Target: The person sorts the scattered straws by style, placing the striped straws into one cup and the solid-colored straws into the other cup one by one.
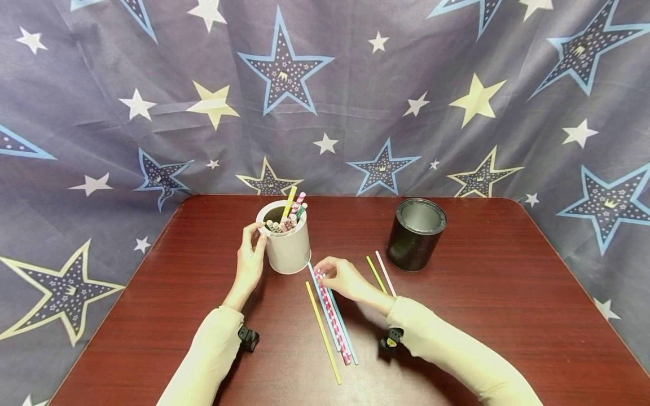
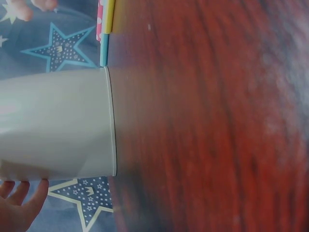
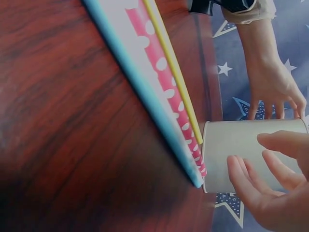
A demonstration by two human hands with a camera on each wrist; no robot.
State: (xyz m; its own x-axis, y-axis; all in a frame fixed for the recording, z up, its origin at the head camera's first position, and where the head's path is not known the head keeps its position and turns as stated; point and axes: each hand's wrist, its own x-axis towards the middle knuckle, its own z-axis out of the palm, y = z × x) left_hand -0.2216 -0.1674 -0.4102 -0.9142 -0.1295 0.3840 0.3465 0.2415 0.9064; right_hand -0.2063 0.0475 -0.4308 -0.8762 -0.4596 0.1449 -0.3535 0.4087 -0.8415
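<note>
My left hand (image 1: 250, 260) touches the left side of a white cylindrical container (image 1: 288, 254) near its rim, with its fingertips against the wall in the left wrist view. Patterned and yellow paper straws (image 1: 289, 203) stand in that container. Low over the table, my right hand (image 1: 346, 279) is at the far end of a loose row of straws. Its thumb and fingers are apart in the right wrist view, with nothing seen between them. Beneath it lie a pink straw with white dots (image 1: 332, 316), blue straws (image 1: 345, 332) and, to the left, a yellow straw (image 1: 323, 332).
A black cylindrical container (image 1: 416, 239) stands at the back right. Beside it lie a green straw (image 1: 376, 272) and a pale pink straw (image 1: 385, 272), partly behind my right forearm. The red-brown table (image 1: 508, 293) ends at a star-patterned curtain (image 1: 350, 73).
</note>
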